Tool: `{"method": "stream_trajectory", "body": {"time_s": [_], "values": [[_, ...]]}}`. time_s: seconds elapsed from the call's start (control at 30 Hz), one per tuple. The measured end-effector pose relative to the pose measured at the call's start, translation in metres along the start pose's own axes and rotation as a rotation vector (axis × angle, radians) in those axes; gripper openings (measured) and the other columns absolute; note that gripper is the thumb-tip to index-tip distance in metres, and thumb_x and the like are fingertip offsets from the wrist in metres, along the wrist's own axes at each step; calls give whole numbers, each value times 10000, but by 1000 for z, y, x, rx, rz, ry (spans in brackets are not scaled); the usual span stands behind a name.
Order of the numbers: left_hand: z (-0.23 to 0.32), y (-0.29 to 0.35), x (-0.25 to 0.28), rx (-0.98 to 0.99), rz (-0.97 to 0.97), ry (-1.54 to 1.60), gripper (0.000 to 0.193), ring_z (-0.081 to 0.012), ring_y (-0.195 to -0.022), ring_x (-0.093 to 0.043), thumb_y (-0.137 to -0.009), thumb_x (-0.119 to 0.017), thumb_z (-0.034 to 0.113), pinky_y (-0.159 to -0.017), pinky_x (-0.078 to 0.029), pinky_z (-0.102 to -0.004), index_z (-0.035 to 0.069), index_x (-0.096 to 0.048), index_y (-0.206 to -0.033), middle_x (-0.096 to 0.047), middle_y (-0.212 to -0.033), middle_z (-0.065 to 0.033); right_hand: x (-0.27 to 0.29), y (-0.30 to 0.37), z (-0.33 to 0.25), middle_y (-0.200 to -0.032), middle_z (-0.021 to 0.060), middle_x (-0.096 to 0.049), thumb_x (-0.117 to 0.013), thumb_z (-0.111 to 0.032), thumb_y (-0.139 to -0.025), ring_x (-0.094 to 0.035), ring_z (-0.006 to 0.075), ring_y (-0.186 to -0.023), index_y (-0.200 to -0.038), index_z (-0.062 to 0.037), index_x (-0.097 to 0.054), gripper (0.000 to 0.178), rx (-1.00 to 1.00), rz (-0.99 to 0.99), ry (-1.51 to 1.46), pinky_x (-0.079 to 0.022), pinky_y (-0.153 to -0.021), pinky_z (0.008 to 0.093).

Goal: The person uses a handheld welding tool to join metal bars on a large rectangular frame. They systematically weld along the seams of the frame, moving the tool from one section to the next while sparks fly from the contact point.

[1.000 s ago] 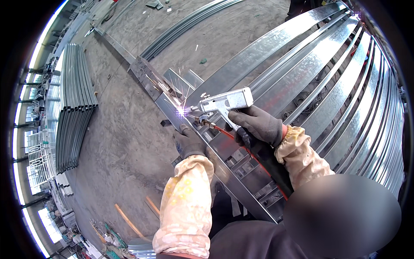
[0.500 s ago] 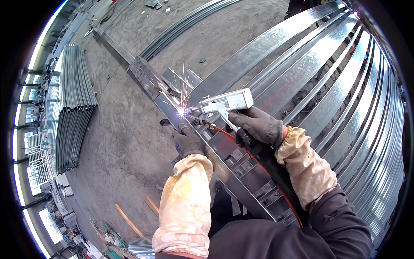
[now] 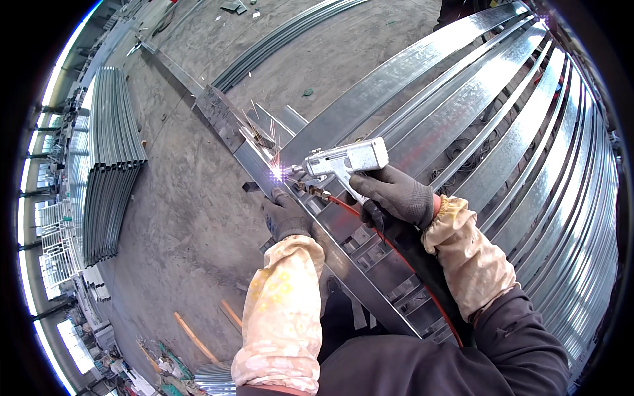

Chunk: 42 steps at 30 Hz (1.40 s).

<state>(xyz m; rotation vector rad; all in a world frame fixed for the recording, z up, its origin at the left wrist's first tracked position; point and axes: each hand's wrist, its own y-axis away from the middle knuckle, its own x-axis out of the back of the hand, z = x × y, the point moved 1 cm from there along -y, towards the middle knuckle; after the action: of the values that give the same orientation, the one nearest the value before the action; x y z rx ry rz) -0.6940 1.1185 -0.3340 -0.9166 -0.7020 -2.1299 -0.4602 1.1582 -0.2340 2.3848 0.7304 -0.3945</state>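
Observation:
My right hand, in a dark grey glove, is closed around the handle of a silver welding gun. Its nozzle points left at a bright violet-white weld spot, where sparks fly up. The spot lies on a long grey steel rail that runs diagonally. My gloved left hand grips this rail just below the spot, its fingers partly hidden around the edge. A red hose with a brass fitting and a thick black cable trail from the gun beneath my right forearm.
Long galvanized steel bars fan out to the right, joined to the rail. A stack of metal tubes stands at left on the concrete floor. Wooden strips lie at lower left. Another bright weld glow shows at the far upper right.
The sparks have become shorter and sit lower. The welding gun and both hands hold nearly the same position, with only a tiny shift of the view.

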Motion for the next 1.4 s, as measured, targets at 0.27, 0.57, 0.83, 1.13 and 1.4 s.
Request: {"method": "stream_trajectory", "body": {"time_s": [0.27, 0.57, 0.83, 1.13, 1.4], "values": [[7, 4, 4, 17, -23, 8, 632, -461, -1135, -593, -1033, -360, 469, -977, -455, -476, -82, -565, -1265, -627, -1203, -305, 0, 3, 2, -882, 51, -605, -610, -308, -990, -586, 117, -575, -1267, 30, -493, 453, -17, 2, 1, -534, -560, 300], [8, 4, 7, 24, -69, 33, 564, -460, -1107, -596, -1033, -361, 423, -940, -470, -506, -75, -514, -1248, -591, -1202, -311, -4, 8, 3, -748, 22, -575, -633, -339, -979, -591, 117, -539, -1298, 57, -469, 535, -9, 6, -50, -530, -542, 295], [7, 3, 5, 39, -68, 27, 576, -460, -1114, -593, -1032, -352, 434, -951, -464, -505, -75, -519, -1245, -587, -1211, -307, -2, 9, 8, -688, -8, -538, -640, -334, -976, -538, 101, -480, -1238, 60, -488, 497, -4, -13, -75, -534, -550, 304], [13, 7, 10, 45, -44, 62, 633, -450, -1122, -607, -1024, -363, 478, -967, -463, -481, -73, -573, -1254, -639, -1184, -293, -5, 16, 8, -843, 33, -581, -614, -296, -989, -566, 102, -570, -1253, 10, -515, 416, -36, 29, -49, -526, -572, 292], [3, 1, 2, 26, -17, 19, 636, -452, -1085, -623, -1017, -371, 473, -944, -471, -475, -91, -583, -1220, -654, -1138, -295, -14, 29, 11, -887, 53, -607, -600, -298, -1000, -616, 125, -601, -1273, 10, -512, 422, -24, 22, 33, -518, -554, 275]]}}
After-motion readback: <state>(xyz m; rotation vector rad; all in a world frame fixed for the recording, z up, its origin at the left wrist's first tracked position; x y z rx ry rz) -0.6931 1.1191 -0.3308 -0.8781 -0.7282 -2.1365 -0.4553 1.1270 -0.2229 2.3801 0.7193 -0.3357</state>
